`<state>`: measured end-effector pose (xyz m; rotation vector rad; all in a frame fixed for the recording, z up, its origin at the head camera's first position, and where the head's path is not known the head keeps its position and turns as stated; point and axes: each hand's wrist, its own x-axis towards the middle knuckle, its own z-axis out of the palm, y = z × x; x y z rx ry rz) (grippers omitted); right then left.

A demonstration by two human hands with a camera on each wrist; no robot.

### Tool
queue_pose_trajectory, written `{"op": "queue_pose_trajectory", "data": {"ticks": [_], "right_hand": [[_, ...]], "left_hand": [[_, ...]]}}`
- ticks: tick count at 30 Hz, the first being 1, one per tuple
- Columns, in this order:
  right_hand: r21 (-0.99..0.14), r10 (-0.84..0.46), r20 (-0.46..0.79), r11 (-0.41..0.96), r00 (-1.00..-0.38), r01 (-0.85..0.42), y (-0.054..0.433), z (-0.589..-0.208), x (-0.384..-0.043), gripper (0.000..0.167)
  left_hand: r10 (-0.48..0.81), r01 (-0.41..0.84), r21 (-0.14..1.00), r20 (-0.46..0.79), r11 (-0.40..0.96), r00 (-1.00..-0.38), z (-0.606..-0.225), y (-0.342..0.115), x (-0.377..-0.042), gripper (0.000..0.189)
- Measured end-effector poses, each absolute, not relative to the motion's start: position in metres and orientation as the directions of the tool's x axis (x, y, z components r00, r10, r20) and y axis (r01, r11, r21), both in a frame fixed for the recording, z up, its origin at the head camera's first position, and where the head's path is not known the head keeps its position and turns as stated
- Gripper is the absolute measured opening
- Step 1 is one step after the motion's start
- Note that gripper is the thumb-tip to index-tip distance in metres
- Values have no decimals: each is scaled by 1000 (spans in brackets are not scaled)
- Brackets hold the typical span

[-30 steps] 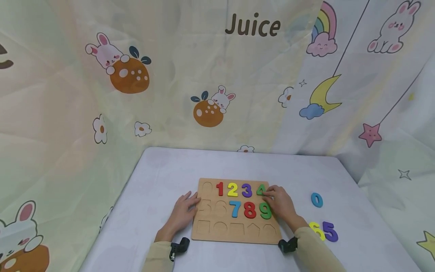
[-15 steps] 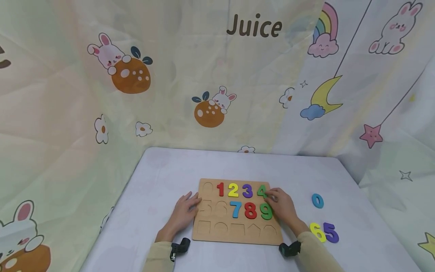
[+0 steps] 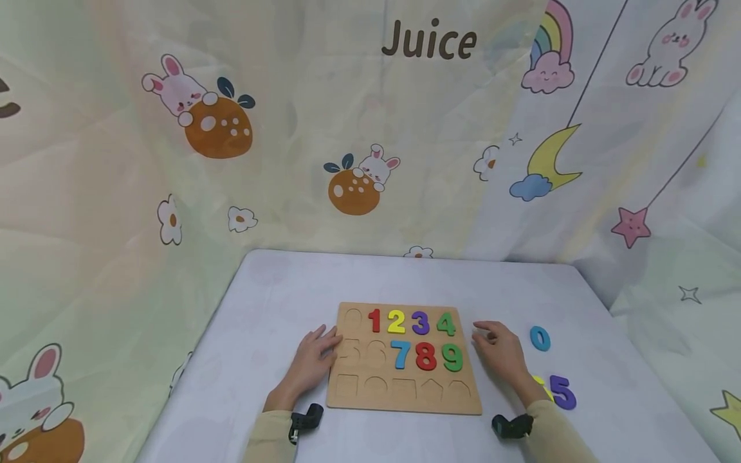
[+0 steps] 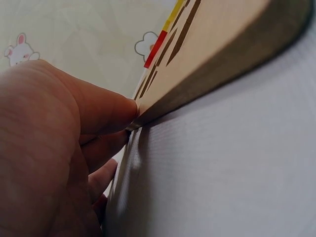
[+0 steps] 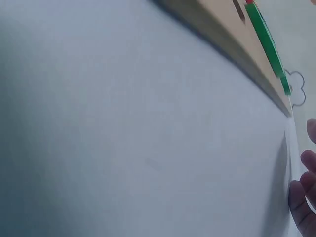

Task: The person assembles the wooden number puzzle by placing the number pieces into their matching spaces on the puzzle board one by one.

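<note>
A wooden number puzzle board (image 3: 405, 402) lies on the table. Raised pieces on it include a red 1 (image 3: 375, 321), yellow 2 (image 3: 396, 329), purple 3 (image 3: 421, 323) and green 4 (image 3: 446, 324), with a blue 7, red 8 and green 9 (image 3: 452, 357) below. My left hand (image 3: 312, 357) rests at the board's left edge; in the left wrist view its thumb (image 4: 111, 107) touches that edge. To the right of the board is my right hand (image 3: 505, 355), fingers loosely bent and holding nothing. Only its fingertips (image 5: 307, 185) show in the right wrist view.
Right of the right hand lie a blue 0 (image 3: 534, 339), a purple 5 (image 3: 560, 387) and a yellow 6 (image 3: 541, 381), the last partly hidden by the sleeve. A printed cloth (image 3: 301, 193) hangs behind the white table (image 3: 278, 289).
My right hand has let go of the green 4 and moved right, off the board. The 4 stays in the top row. The left hand has not moved.
</note>
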<state>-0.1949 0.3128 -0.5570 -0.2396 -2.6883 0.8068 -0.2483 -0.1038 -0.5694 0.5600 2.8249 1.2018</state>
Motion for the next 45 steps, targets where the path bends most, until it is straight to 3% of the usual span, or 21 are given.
{"op": "queue_pose_trajectory", "data": {"ticks": [10,18,24,30,38,45], "right_hand": [[-621,304,221,777,-927,107,342,-559,-185,50],[-623,416,186,750,-890,221,362,-547,-175,68],[-605,479,226,752,-848,263,379,-542,-169,64],[-592,554,167,718,-815,367,392,-542,-162,57],[-501,489,70,771,-870,393,404,-551,-155,68],[-496,443,16,782,-896,377,410,-553,-155,74]], "left_hand": [[321,315,708,131,632,-938,-570,-104,-248,35],[323,311,708,123,634,-938,-569,-104,-248,35],[316,298,718,115,629,-942,-570,-103,-249,35],[319,306,714,121,629,-940,-571,-104,-249,35],[323,317,710,132,629,-937,-572,-104,-251,34],[323,328,705,146,629,-935,-573,-103,-250,34]]}}
